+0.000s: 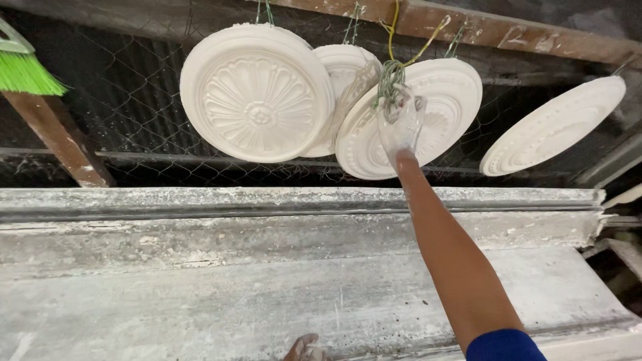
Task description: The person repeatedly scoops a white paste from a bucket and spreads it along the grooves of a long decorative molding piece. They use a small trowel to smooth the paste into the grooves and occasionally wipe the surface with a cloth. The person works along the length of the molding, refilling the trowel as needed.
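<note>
Left hand: the left hand (304, 349) shows only as plaster-dusted knuckles at the lower edge, resting on the plaster-caked workbench (200, 294); whether its fingers are curled or spread I cannot tell.
Right arm: bare forearm with a blue sleeve (503, 346) reaches up and away over the bench.
Right hand: the right hand (400, 124), white with plaster, is closed around a bundle of green string (388, 81) just above it.
Held medallion: the round plaster ceiling medallion (445, 100) hangs from that string, directly behind the hand, tilted.
Left of the hand: a second medallion (342, 67), partly hidden, and beyond it a large medallion with a petal relief (257, 93) facing the camera.
Right of the hand: another medallion (555, 124) hangs well apart, seen at an angle.
Behind: wire mesh (134, 100) and a wooden beam (508, 30) overhead.
Far left: a green broom head (23, 70).
</note>
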